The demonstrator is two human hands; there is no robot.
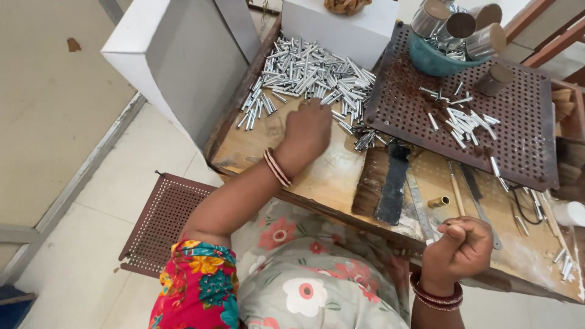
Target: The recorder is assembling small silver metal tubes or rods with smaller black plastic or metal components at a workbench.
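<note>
Pale tiled floor fills the left; beige wall upper left; worn wooden bench crosses the centre.

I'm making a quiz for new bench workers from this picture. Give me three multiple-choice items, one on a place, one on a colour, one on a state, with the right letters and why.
1. Where does the left hand reach?
A. into the pile of small metal tubes
B. into the bowl
C. onto the floor

2. What colour is the bowl holding the metal cans?
A. red
B. teal
C. white

3. How is the right hand?
A. flat on the bench
B. spread open
C. closed in a fist above the bench edge

Answers:
1 A, its fingers lie at the pile's near edge.
2 B, the rim under the cans shows teal.
3 C, the fingers are curled shut; whether they hold anything is hidden.
</note>
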